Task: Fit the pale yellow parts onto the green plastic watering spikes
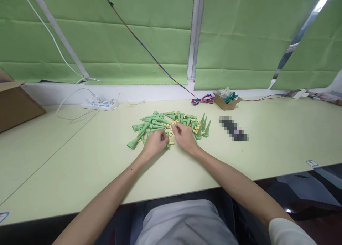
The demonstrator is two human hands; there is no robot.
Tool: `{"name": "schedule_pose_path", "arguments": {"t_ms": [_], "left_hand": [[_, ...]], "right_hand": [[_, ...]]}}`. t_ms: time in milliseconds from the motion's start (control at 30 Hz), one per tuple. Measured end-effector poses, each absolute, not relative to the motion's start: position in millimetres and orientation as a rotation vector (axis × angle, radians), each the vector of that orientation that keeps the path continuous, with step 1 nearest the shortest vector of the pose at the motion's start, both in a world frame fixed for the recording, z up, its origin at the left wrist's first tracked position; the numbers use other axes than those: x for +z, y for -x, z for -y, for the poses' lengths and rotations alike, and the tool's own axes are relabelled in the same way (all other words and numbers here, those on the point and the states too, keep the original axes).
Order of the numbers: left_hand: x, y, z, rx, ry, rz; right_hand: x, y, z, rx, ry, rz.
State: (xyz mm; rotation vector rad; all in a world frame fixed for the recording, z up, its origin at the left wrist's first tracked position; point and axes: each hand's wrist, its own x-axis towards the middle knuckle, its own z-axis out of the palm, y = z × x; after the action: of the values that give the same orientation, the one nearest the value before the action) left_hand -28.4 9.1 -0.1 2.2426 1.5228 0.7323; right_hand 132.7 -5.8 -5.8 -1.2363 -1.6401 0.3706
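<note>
My left hand [156,142] is closed at the near side of a pile of green plastic watering spikes [139,135]. Its curled fingers are around a green spike [167,145], mostly hidden by the hand, with a yellow valve [171,143] sticking out beside it. Thumb and fingertips of my right hand [185,136] are pinched together over small loose yellow pieces [171,132]; whatever is between them is too small to tell. Several spikes stand point up [206,129] on the pile's right, while others lie on their sides around the yellow pieces.
The pale table [93,166] carries a small cardboard box [224,103] with clear and green wrapping, a bundled red and blue cable [202,100], a white power strip [99,105] and a pixelated dark item [233,128]. A larger cardboard box [21,104] stands left.
</note>
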Motion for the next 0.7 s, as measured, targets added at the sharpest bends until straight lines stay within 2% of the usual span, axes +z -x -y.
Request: {"name": "schedule_pose_path", "arguments": {"t_ms": [333, 567, 700], "left_hand": [[7.9, 26.9, -4.1, 0.843, -2.213, -1.534], [24.5, 28.7, -1.6, 1.184, -2.033, -1.482], [23.4, 30.4, -3.5, 1.138, -2.046, -1.504]], "right_hand": [[-13.8, -134.1, 1.1, 0.368, 1.243, 1.811], [-16.4, -137.1, -0.5, 0.253, 1.279, 1.919], [-17.4, -138.4, 0.1, 0.250, 1.315, 1.968]]}}
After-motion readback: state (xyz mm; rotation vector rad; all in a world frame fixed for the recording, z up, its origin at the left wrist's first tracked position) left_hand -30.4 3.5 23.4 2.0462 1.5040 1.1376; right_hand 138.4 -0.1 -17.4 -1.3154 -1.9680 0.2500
